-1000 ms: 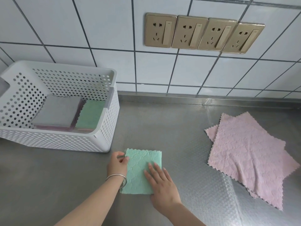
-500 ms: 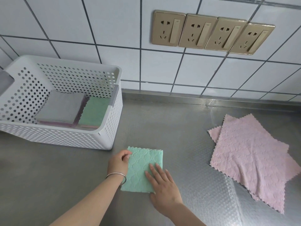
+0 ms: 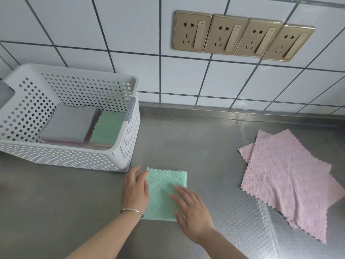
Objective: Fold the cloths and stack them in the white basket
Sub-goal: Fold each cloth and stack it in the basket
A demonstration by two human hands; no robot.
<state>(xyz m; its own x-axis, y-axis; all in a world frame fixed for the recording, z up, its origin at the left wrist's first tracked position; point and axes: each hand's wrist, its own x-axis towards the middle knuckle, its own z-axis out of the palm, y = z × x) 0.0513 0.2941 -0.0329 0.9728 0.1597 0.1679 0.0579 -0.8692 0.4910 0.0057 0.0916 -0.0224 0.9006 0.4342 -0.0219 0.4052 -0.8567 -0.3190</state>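
Since the earlier frame both hands have barely shifted on the folded green cloth (image 3: 166, 191). White basket (image 3: 119, 156) at 10 o'clock; left hand (image 3: 134, 191) and right hand (image 3: 190, 212) lie flat, fingers relaxed; pink cloths (image 3: 291, 184) at 3 o'clock on the steel tabletop (image 3: 56, 212), below the tiled wall (image 3: 112, 34).

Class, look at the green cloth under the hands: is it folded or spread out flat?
Folded. The green cloth is a compact square, far smaller than the spread pink cloths, with a straight edge on its right side.
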